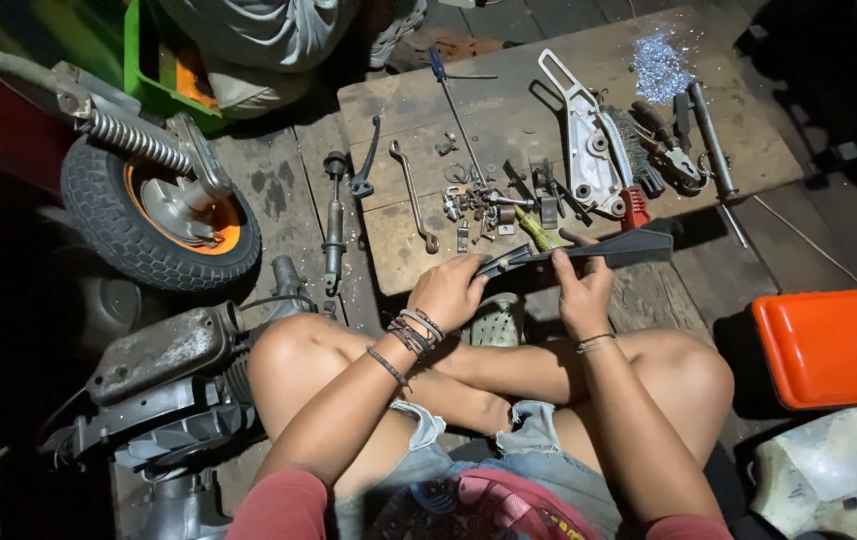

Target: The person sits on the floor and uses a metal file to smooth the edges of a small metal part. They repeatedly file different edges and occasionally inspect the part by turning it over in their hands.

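Observation:
I sit cross-legged on a wooden floor. My left hand [448,291] and my right hand [583,295] both grip a long dark strip, a black rubber or plastic trim piece [617,250], held level just above my knees. The left hand holds its left end, the right hand its middle; the far end sticks out to the right. Bracelets ring both wrists.
A wooden board [549,130] ahead carries wrenches, a screwdriver, small bolts, pliers and a silver metal bracket [589,140]. A small wheel with an orange rim [164,215] and an engine casing [164,385] lie left. An orange toolbox [834,345] sits right. Another person's legs are at top.

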